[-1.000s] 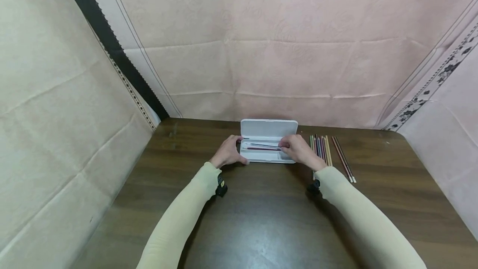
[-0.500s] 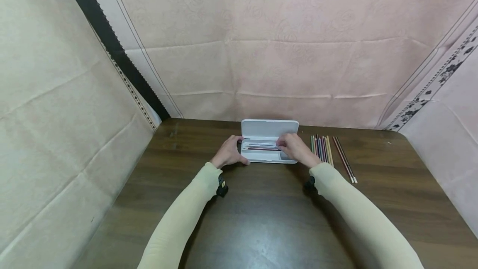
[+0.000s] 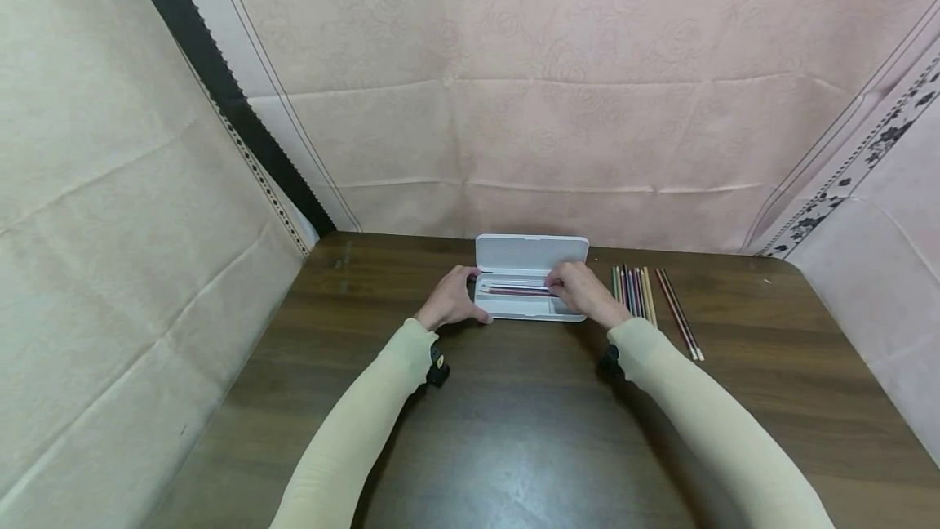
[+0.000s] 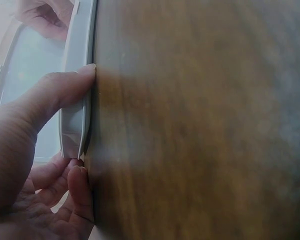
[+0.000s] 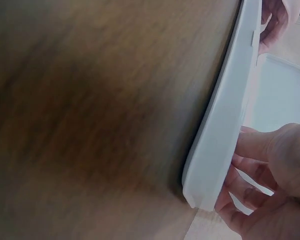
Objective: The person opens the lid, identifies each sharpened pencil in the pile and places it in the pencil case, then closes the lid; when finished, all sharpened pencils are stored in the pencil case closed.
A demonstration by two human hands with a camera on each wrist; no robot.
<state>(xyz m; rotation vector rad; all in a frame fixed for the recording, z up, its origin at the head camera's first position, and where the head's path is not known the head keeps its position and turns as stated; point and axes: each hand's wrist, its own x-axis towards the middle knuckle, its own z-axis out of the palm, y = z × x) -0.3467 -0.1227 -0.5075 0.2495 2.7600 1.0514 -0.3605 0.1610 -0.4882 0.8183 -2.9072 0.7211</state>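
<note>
A white pencil case (image 3: 530, 251) stands with its lid raised near the table's back edge. Inside its tray, several slender pencils (image 3: 512, 291) lie lengthwise. My left hand (image 3: 450, 299) grips the case's left end. In the left wrist view its thumb presses the front wall (image 4: 76, 117) and the other fingers bend round the end. My right hand (image 3: 583, 292) reaches over the tray's right part, its bent fingers pinching a pencil near the right end; the contact is mostly hidden. The right wrist view shows those fingers (image 5: 250, 187) behind the case's front wall (image 5: 215, 132).
To the right of the case, a row of several coloured pencils (image 3: 633, 292) lies side by side, partly behind my right hand. Two dark pencils with pale ends (image 3: 680, 317) lie farther right. Pale patterned cloth (image 3: 543, 145) rises behind the brown wooden table (image 3: 507, 415).
My right hand has shifted slightly left and lowered into the tray; the pencil that slanted from its fingers now lies nearly level with the others. My left hand stays on the case.
</note>
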